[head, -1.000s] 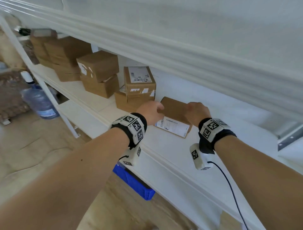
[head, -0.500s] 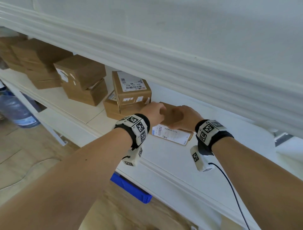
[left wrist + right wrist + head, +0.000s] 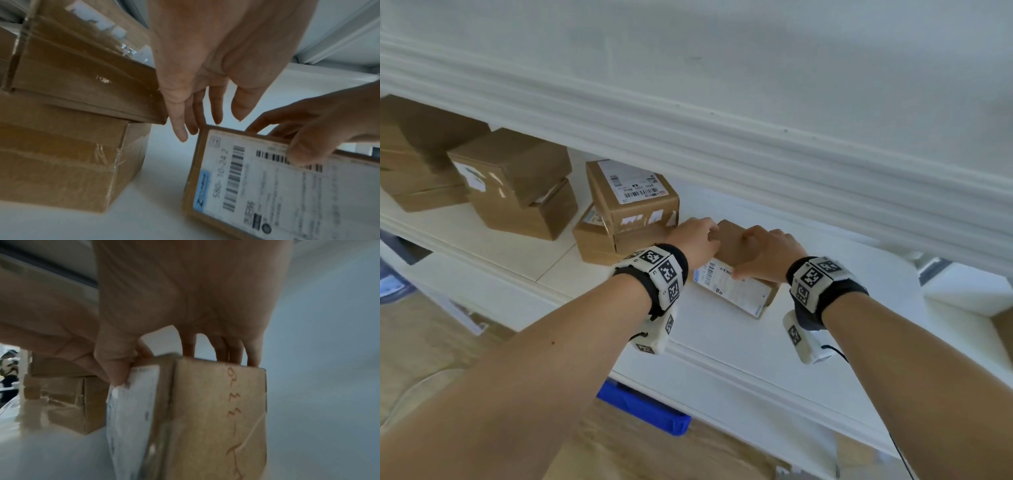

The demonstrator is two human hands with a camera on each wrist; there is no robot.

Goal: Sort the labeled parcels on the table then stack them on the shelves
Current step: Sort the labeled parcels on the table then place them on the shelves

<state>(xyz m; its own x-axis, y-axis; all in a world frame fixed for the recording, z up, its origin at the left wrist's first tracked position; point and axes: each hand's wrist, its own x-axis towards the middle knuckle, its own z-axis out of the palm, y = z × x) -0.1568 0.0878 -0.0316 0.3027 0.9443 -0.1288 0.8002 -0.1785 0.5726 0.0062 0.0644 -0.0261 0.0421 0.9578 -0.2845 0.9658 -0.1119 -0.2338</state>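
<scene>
A flat brown parcel [image 3: 732, 248] with a white barcode label stands on the white shelf [image 3: 756, 346], label toward me. My right hand [image 3: 767, 253] grips its top: thumb on the label, fingers curled over the far edge, as the right wrist view [image 3: 185, 313] also shows. The parcel's side [image 3: 218, 410] carries handwriting. My left hand [image 3: 697, 240] is at the parcel's upper left corner. In the left wrist view the left hand [image 3: 197, 113] has loose, nearly straight fingers beside the parcel [image 3: 257, 186] and holds nothing.
A stack of two labelled parcels [image 3: 633, 205] stands just left of my left hand, almost touching it. More brown parcel stacks [image 3: 517, 181] fill the shelf farther left. The upper shelf's edge [image 3: 722, 137] hangs low overhead. A blue bin [image 3: 647, 407] sits below.
My right hand has moved from the parcel's right side onto its top and taken hold. The parcel and both hands now sit closer to the two-parcel stack.
</scene>
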